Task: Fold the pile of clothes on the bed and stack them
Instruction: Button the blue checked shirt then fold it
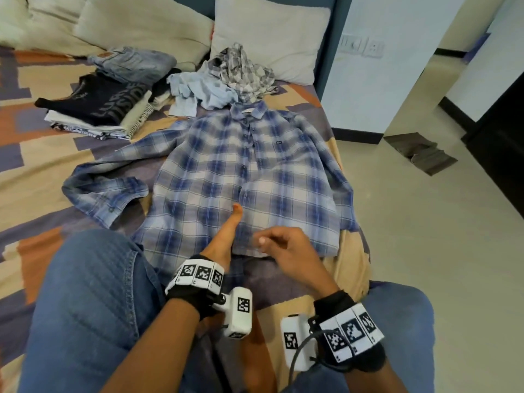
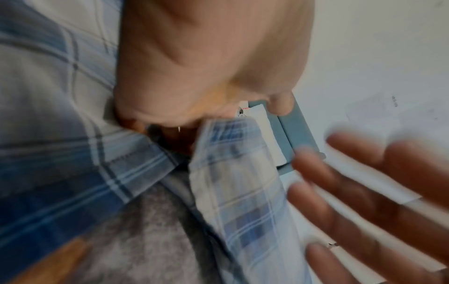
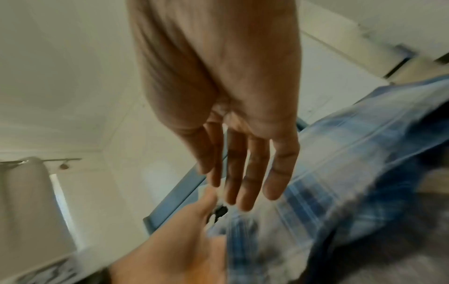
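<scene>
- Plaid shirt (image 1: 243, 177): spread flat on the bed (image 1: 42, 154), front up, collar toward the pillows (image 1: 269, 32)
- Left hand (image 1: 224, 236): fingers straight, pressed edge-on along the lower placket
- Right hand (image 1: 286, 248): fingers relaxed and extended, holding nothing, above the hem
- Folded stack (image 1: 99, 109): far left, beside the unfolded pile (image 1: 224, 78)

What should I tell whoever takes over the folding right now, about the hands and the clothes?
Left hand: flat on the blue plaid shirt, near its hem.
Right hand: open just above the hem, holding nothing.
Shirt: spread face up on the bed, sleeves out, unfolded.
Done: folded stack at far left.
Left: this shirt, then the unfolded pile by the pillow.
</scene>
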Tool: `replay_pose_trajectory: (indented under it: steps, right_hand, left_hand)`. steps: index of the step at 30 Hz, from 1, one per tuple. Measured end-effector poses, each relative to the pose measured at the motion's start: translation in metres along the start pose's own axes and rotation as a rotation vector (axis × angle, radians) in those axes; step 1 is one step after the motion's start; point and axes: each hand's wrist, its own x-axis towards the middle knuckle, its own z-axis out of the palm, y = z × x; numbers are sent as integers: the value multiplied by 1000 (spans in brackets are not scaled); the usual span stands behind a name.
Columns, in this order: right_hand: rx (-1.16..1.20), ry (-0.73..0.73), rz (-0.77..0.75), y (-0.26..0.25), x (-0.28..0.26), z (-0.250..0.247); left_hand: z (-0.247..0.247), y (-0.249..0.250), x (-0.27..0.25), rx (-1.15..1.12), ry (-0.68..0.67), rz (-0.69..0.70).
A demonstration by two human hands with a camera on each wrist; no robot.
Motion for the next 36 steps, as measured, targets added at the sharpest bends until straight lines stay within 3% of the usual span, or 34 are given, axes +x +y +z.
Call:
replay_pose_trajectory:
  steps: [3,5,10,13,17,21,24,27,33,36]
  right_hand:
    - [74,422,161,37,-4,-28]
    - [-5,583,289,68,-9,-49]
    - [-322,350,553,124,-4,-62]
    - [-452,475,485,121,3,-55]
    - [-131,612,401,94,6,-47]
    - [136,793,363,84,11,-40]
    - [366,659,365,84,19,-33]
    - [393,575,395,94,28,-31]
    - [699,762,411,49,7,-68]
    - [693,785,438,60,-6,-85]
  left_hand:
    - [-10,-1,4,5,6,-23]
    - [-15,-7,16,19,55,-26]
    - [-5,-10,8,5,205,-11]
    - [-6,-12,-3,-136,208,63]
    - [-10,-1,-15,-312,203,191]
    - [-6,1,-21,-336,195,197]
    - [-4,-3,-22,-312,176,202]
    - [-2,-4,-22,-307,157,227]
    - [-6,-1,-21,-313,195,278]
    - [-6,-4,-22,-99,216,132]
